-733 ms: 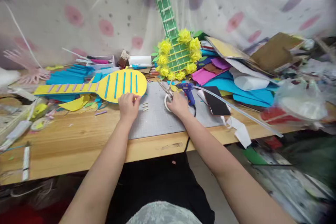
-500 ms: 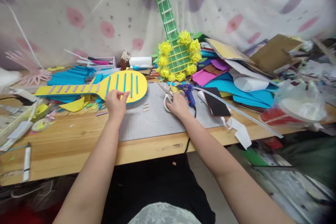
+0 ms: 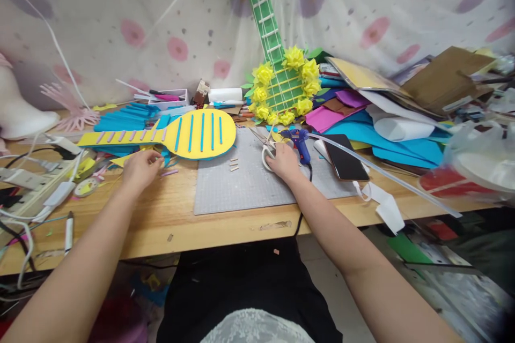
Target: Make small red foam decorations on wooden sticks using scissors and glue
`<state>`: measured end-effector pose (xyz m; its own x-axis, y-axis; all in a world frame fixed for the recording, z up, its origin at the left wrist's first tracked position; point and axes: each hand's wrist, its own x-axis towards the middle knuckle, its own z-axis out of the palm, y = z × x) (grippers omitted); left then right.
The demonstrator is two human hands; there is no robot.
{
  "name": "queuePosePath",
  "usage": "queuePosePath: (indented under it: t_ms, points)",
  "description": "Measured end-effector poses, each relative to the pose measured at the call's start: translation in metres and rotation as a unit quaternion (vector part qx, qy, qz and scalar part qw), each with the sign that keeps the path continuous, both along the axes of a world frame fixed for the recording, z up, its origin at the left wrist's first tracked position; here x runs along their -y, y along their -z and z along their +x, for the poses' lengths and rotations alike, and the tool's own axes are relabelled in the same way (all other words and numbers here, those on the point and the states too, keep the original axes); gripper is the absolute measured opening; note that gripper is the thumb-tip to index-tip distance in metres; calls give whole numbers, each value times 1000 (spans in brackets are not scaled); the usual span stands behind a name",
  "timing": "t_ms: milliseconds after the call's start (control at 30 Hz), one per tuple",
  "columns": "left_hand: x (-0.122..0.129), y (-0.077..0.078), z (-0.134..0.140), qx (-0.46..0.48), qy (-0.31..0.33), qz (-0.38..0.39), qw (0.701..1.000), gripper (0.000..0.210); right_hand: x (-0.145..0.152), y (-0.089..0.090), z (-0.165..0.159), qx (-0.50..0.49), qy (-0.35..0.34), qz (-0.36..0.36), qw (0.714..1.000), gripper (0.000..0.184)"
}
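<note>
My right hand (image 3: 285, 162) is closed on the white-handled scissors (image 3: 265, 159), whose blades lie over the grey cutting mat (image 3: 225, 193). My left hand (image 3: 140, 170) hovers just below the neck of a yellow paper guitar (image 3: 205, 150), fingertips pinched together; what they hold, if anything, I cannot make out. Blue strips run along the guitar's round body, and short purple strips cross its neck. Several small pale sticks (image 3: 234, 164) rest on the mat between my hands. A blue glue gun (image 3: 298, 142) lies just right of my right hand.
A green paper guitar with yellow flowers (image 3: 277, 86) leans against the curtain at the back. On the right are a black phone (image 3: 346, 158), stacked coloured paper (image 3: 398, 144) and a plastic-wrapped tub (image 3: 462, 177). Cables and a power strip (image 3: 40, 193) crowd the left.
My left hand has moved left and down, from the yellow guitar's body to below its neck. My right hand stays at the scissors. The view has shifted slightly left.
</note>
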<state>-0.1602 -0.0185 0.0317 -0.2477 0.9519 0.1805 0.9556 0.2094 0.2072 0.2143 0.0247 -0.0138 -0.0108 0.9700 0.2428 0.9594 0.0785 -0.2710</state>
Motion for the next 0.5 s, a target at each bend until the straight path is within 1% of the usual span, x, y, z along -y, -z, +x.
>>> queuePosePath:
  t_ms: [67,100,233,333,433,500]
  points:
    - [-7,2,6,-9,30,-21,999,27,0,1,0,2,-1,1,1000,33]
    - [-11,4,9,-13,32,-34,999,29,0,1,0,2,-1,1,1000,33]
    - [-26,7,13,-24,16,-103,994,28,0,0,0,2,-6,-1,1000,34]
    - [-28,5,11,-23,9,-134,991,23,0,0,1,0,-9,-7,1000,34]
    - [-23,-3,-1,25,1,-151,988,16,0,0,2,1,-10,-9,1000,34]
    - [-16,-10,-13,97,-20,-120,988,12,0,0,2,1,-13,-7,1000,35]
